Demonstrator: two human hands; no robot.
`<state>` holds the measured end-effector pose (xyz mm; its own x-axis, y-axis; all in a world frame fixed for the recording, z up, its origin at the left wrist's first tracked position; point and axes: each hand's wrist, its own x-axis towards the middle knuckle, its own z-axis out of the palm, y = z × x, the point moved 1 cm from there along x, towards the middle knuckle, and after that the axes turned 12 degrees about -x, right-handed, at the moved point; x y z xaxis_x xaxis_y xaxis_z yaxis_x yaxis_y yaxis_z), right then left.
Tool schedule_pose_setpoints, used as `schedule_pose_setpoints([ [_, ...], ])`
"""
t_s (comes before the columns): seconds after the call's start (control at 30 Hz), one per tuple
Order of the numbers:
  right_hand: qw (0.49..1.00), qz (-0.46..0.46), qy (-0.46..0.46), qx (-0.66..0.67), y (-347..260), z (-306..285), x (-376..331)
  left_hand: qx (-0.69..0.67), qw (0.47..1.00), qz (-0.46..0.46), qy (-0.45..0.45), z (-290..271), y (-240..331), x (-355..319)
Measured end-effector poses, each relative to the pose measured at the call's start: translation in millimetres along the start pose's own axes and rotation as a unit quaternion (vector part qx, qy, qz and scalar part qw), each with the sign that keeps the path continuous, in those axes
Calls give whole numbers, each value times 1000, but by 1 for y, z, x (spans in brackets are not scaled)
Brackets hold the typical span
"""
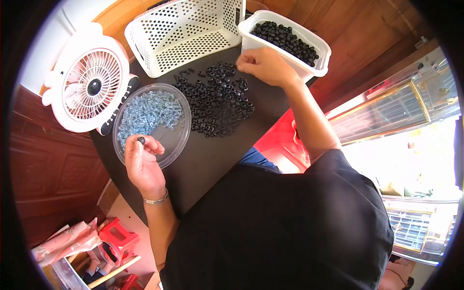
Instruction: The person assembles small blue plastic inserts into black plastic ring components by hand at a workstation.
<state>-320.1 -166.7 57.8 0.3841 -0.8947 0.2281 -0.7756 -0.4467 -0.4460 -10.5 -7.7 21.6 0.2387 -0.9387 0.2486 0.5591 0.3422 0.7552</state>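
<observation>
The left hand [144, 169] is nearly closed, with a small, round, dark black bead-like piece [141, 140] pinched near the fingertips and the other fingers loosely curled. It is over the near edge of a round, clear plastic tray [170, 143], which stands on the left of the dark, flat worktop [200, 157] and holds a heap of small, translucent pale-blue pieces [152, 111].

The right hand [269, 66] is beside the near left side of a deep white plastic tub [250, 44], its fingers curled in toward the thumb; whether anything is inside them, I cannot tell. The tub, at the far right, holds many small black round parts [285, 39]. A loose spread of black ring-like parts [220, 108] lies just right of the tray, and a white perforated plastic basket [186, 50] lies beyond it.

The pinched piece looks light and stiff, probably hard plastic, unlikely to crush but smooth and round enough to roll or slip away. It would best be taken by opposite sides of its outer wall, between thumb and forefinger pads, with light pressure and its end left uncovered.
</observation>
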Motion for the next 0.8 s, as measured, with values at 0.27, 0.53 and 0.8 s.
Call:
schedule_pose_setpoints([
  [0.27, 997, 66, -30, -30, 43, 36, -15, -6, 1000, -11, 1, 0, -3, 0],
  [0.53, 997, 35, -48, -53, 30, 44, -12, -8, 1000, -13, -3, -1, -4, -1],
  [0.8, 983, 41, 1, 181, -9, 28, -12, -10, 1000, -15, -10, -2, -4, -1],
])
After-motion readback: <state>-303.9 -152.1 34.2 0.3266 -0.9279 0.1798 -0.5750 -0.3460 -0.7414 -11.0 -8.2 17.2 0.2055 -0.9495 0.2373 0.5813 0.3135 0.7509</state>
